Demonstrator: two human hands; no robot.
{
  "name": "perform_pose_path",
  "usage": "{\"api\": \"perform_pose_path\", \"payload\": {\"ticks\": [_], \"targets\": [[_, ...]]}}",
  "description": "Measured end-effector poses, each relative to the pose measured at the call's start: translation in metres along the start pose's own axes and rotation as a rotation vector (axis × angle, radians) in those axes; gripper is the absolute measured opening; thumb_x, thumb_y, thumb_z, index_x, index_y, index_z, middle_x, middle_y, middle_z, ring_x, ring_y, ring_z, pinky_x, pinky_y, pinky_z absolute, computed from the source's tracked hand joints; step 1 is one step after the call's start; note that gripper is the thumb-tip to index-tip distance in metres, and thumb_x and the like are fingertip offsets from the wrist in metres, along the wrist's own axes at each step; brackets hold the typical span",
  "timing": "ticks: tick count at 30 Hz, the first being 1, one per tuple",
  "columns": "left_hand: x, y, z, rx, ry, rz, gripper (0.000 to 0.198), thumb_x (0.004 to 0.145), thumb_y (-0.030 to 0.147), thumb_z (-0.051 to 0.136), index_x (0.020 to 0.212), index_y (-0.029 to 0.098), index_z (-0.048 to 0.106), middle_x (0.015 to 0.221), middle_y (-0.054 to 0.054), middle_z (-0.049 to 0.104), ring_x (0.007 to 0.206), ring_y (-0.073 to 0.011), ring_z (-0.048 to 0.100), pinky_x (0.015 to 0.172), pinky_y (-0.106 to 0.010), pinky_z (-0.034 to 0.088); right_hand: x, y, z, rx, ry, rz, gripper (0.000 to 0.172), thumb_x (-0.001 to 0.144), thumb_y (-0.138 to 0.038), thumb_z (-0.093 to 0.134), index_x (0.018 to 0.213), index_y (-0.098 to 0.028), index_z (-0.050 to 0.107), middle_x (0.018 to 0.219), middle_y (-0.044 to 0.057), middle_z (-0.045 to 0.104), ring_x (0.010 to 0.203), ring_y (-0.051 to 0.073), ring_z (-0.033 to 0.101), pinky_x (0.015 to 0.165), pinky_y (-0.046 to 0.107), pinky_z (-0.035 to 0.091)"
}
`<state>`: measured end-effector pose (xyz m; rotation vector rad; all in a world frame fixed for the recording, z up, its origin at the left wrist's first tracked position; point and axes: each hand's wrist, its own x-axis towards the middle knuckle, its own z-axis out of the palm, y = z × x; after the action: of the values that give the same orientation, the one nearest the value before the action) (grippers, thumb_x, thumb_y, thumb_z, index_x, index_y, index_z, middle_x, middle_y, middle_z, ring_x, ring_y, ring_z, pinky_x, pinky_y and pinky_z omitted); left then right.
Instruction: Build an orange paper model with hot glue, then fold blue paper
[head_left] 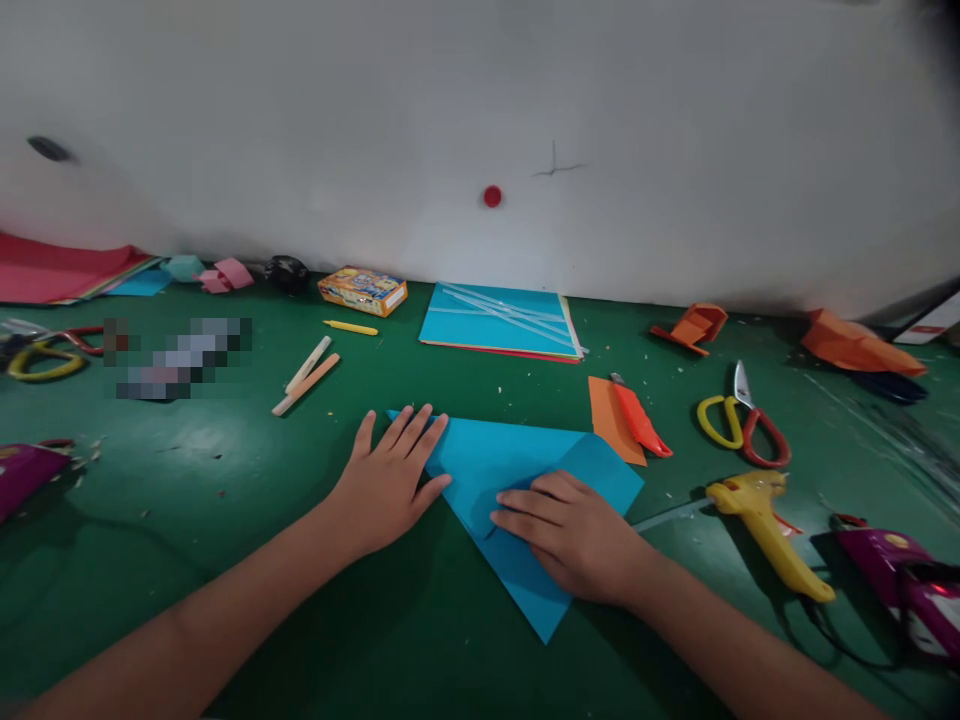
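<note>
A folded sheet of blue paper [517, 445] lies on the green table [225, 520] in front of me, one pointed end toward me and another to the left. My left hand [394, 480] rests flat with fingers spread, its fingertips over the paper's left corner. Across the lower middle of the sheet lies my right hand [574, 535], fingers extended and pressing on the folded layer. A short dark mark or slit shows on the paper by the right fingertips. Part of the sheet is hidden beneath the right palm.
On the right are an orange cutter knife [640, 418], scissors [742, 420] and a yellow glue gun [772, 535]. Stacked coloured paper [495, 320], a small box [363, 290] and a yellow crayon-like stick [351, 327] lie at the back. More scissors [49, 360] sit at left.
</note>
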<state>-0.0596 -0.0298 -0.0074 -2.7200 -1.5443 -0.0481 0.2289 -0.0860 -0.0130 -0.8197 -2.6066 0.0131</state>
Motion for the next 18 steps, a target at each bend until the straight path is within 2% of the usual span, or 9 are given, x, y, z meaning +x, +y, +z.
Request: {"api": "perform_pose_path", "payload": {"ticks": [2,4,7,9,12,18], "targets": [[0.000,0.001,0.001,0.005,0.002,-0.006,0.071,0.106,0.062,0.025,0.165,0.024,0.022,0.171,-0.009,0.022,0.158,-0.0366,0.024,0.122,-0.073,0.013,-0.001,-0.002,-0.001,-0.016,-0.030,0.002,0.034,0.104,-0.019,0.048,0.132,-0.021,0.068,0.136,0.007,0.071,0.109,0.028,0.063,0.093,0.046,0.048],[0.000,0.002,0.002,0.010,0.007,-0.015,0.071,0.106,0.062,0.027,0.165,0.024,0.024,0.171,-0.009,0.022,0.158,-0.0375,0.022,0.122,-0.074,0.013,0.001,-0.003,-0.005,0.002,-0.124,-0.014,0.040,0.104,-0.025,0.049,0.143,-0.025,0.061,0.150,0.005,0.061,0.124,0.031,0.058,0.101,0.050,0.045],[0.000,0.003,0.002,0.017,0.009,-0.026,0.070,0.105,0.062,0.028,0.165,0.024,0.025,0.172,-0.010,0.019,0.158,-0.0383,0.021,0.121,-0.075,0.012,0.008,-0.003,-0.012,0.092,-0.313,-0.036,0.056,0.103,-0.041,0.053,0.156,-0.027,0.045,0.169,0.002,0.034,0.151,0.036,0.033,0.116,0.059,0.033],[0.000,0.003,0.002,0.018,-0.002,-0.034,0.072,0.104,0.063,0.029,0.165,0.025,0.024,0.172,-0.012,0.017,0.158,-0.0383,0.022,0.121,-0.075,0.011,0.013,-0.001,-0.015,0.165,-0.405,-0.019,0.067,0.102,-0.052,0.053,0.161,-0.025,0.036,0.172,0.003,0.024,0.157,0.038,0.019,0.122,0.062,0.023],[0.000,0.003,0.000,0.014,-0.021,-0.060,0.076,0.102,0.069,0.031,0.165,0.027,0.025,0.172,-0.015,0.017,0.158,-0.0398,0.021,0.121,-0.075,0.011,0.017,0.001,-0.016,0.257,-0.471,0.017,0.074,0.102,-0.059,0.049,0.164,-0.023,0.031,0.172,0.006,0.021,0.160,0.035,0.013,0.126,0.061,0.014],[0.002,0.002,-0.003,0.038,-0.028,-0.088,0.083,0.096,0.078,0.033,0.164,0.031,0.027,0.170,-0.018,0.020,0.158,-0.0407,0.020,0.121,-0.073,0.013,0.015,0.001,-0.016,0.307,-0.447,0.046,0.071,0.102,-0.058,0.051,0.162,-0.024,0.035,0.170,0.007,0.028,0.159,0.033,0.017,0.127,0.060,0.014]]}}
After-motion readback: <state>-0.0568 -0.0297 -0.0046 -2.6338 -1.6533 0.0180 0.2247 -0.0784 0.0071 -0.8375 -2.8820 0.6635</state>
